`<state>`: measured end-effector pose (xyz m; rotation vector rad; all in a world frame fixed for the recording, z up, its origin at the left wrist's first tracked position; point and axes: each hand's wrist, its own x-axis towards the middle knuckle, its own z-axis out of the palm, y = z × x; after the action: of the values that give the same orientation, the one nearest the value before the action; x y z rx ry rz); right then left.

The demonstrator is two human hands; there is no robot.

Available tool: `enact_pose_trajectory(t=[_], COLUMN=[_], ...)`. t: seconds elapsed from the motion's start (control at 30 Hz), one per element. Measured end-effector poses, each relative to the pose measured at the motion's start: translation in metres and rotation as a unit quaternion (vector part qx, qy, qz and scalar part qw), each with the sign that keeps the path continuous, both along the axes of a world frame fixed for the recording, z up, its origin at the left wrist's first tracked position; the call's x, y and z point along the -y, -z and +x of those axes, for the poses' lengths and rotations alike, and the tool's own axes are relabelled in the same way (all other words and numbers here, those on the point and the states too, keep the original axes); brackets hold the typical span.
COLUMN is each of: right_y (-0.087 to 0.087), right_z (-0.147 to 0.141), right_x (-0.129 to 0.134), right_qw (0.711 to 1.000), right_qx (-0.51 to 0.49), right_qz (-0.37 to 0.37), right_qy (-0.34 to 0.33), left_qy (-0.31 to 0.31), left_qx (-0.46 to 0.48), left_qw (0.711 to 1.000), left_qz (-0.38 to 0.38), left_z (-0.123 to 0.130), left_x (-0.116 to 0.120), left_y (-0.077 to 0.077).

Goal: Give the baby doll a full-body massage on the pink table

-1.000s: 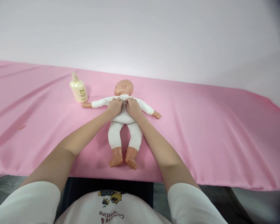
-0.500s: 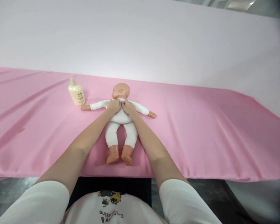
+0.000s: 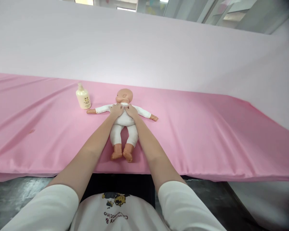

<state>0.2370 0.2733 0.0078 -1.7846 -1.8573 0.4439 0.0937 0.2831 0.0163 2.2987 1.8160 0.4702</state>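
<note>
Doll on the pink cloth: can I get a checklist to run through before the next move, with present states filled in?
1. Doll lying fully on the pink cloth, feet inside the near edge: ok.
2. Left hand on the doll's upper torso: ok.
3. Right hand on the torso beside it: ok.
4. Pump bottle upright, apart from both hands: ok.
5. Bottle clear of the doll's outstretched hand: cannot tell; they are very close.
6. Light finger pressure: cannot tell.

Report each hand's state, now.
Left hand: on the doll's torso, left of its midline; open or closed cannot be told.
Right hand: on the torso, right of the midline; open or closed cannot be told.
</note>
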Motion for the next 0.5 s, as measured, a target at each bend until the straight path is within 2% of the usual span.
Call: enact_pose_trajectory(t=[0.17,0.3,0.5], right_y=[0.005,0.019,0.039], right_z=[0.006,0.018,0.039], right_x=[0.013,0.030,0.059], right_qw=[0.999,0.997,0.996], right_qx=[-0.038,-0.047,-0.013], right_qz=[0.012,0.053,0.074], right_qy=[-0.017,0.013,0.045], left_qy=[-0.022,-0.029,-0.007], left_qx=[0.008,0.001,-0.011], left_qw=[1.000,0.999,0.999], left_qz=[0.017,0.028,0.045], left_z=[-0.006,-0.013,-0.045], left_x=[0.010,0.017,0.043], left_y=[0.004,0.008,0.013])
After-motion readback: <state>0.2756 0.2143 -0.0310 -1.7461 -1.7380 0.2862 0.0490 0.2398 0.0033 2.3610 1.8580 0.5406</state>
